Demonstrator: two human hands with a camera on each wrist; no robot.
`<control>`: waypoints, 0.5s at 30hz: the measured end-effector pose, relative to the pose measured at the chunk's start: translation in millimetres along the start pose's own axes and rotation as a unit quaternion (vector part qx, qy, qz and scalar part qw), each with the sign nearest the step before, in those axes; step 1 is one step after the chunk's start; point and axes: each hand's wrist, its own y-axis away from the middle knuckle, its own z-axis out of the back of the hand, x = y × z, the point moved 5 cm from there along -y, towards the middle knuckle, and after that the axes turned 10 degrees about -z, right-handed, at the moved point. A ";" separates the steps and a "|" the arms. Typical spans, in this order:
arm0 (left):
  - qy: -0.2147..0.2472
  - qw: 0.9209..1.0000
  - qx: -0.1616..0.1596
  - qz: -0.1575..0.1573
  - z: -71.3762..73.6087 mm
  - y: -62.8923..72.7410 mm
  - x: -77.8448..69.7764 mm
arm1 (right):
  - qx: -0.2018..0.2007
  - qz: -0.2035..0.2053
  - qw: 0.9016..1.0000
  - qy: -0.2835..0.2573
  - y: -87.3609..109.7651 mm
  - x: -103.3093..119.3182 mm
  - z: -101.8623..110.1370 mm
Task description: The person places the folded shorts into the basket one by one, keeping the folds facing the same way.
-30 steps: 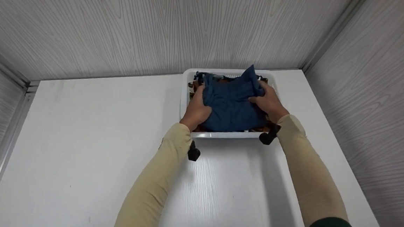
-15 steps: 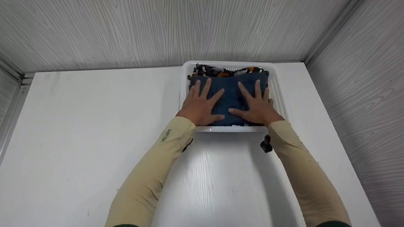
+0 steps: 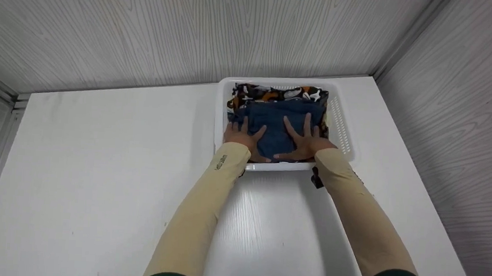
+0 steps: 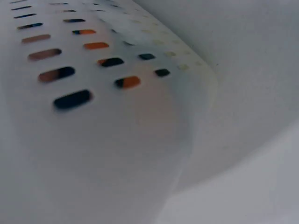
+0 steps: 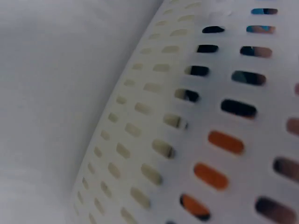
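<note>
A folded dark blue cloth (image 3: 275,118) lies on a patterned black, orange and white cloth (image 3: 270,93) inside a white plastic basket (image 3: 341,114). My left hand (image 3: 244,138) rests with spread fingers on the near left part of the blue cloth. On its near right part my right hand (image 3: 306,144) lies likewise, fingers spread and thumb toward the other hand. The left wrist view holds only the slotted basket wall (image 4: 117,140), with orange and dark cloth behind its slots. Similar slots fill the basket side (image 5: 187,93) in the right wrist view; neither hand shows there.
The basket stands on a white table (image 3: 111,168), near its back right corner. A grey wood-grain panel (image 3: 184,27) rises behind it, and another side panel (image 3: 457,104) stands at the right.
Both hands first held the blue cloth by its sides, one corner raised. The cloth then lay flat under spread hands, which have since slid toward the basket's near edge.
</note>
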 end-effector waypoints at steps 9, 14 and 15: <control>-0.019 0.999 0.006 0.031 -24.3 -15.6 25.3 | -0.025 0.021 0.999 -0.003 -4.6 27.6 -1.2; 0.035 0.997 -0.073 -0.002 -44.4 -36.2 31.1 | -0.054 0.051 0.997 -0.030 -24.1 26.6 -13.5; 0.062 0.993 -0.096 -0.015 -47.5 -39.1 31.3 | -0.071 0.064 0.995 -0.032 -24.9 26.4 -13.5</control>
